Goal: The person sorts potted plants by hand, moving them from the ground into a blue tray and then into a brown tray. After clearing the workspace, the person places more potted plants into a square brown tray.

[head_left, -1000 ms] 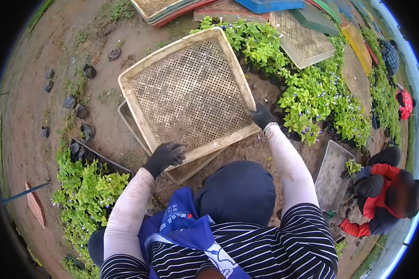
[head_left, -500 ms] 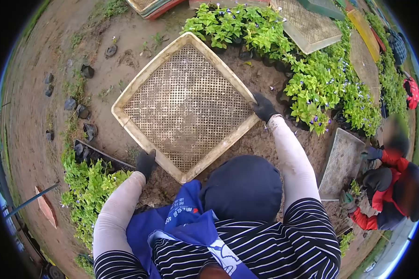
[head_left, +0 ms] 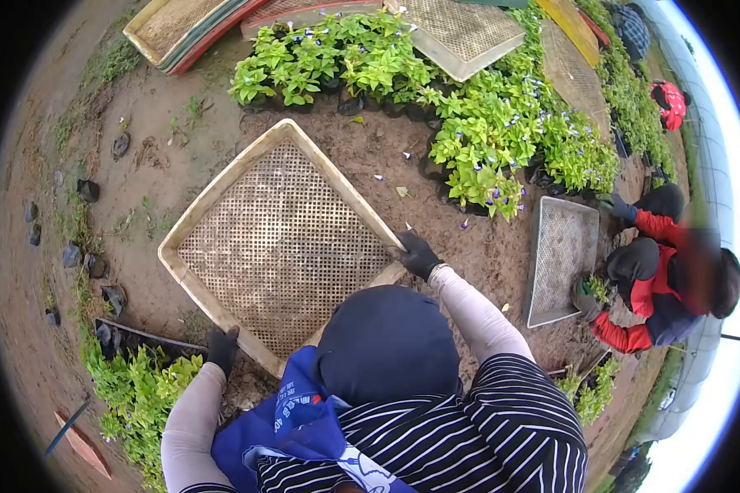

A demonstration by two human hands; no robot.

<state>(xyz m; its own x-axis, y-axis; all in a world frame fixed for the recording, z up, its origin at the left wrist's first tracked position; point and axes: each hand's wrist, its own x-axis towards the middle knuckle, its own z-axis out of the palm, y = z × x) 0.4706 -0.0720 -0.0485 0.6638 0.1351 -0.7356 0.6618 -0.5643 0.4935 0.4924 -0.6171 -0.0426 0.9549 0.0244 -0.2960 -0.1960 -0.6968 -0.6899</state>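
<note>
An empty, mud-stained square mesh tray (head_left: 284,238) is held out in front of me, one corner pointing away. My left hand (head_left: 222,349), in a dark glove, grips its near left rim. On the right corner of the tray, my right hand (head_left: 418,255), gloved too, is closed round the rim. Potted plants with green leaves and small purple flowers (head_left: 477,156) stand beyond the tray to the right. More green plants (head_left: 144,390) are beside my left forearm.
A co-worker in red sleeves (head_left: 662,279) crouches at the right beside another mesh tray (head_left: 561,259). Stacked trays (head_left: 185,37) lie at the upper left, and a pale tray (head_left: 460,37) rests among the plants. Small black pots (head_left: 88,191) are scattered on the left.
The camera view has shifted, so the surroundings appear further left. The tray sits lower and more to the left in view, still in both hands. The co-worker's hand stays near the other tray.
</note>
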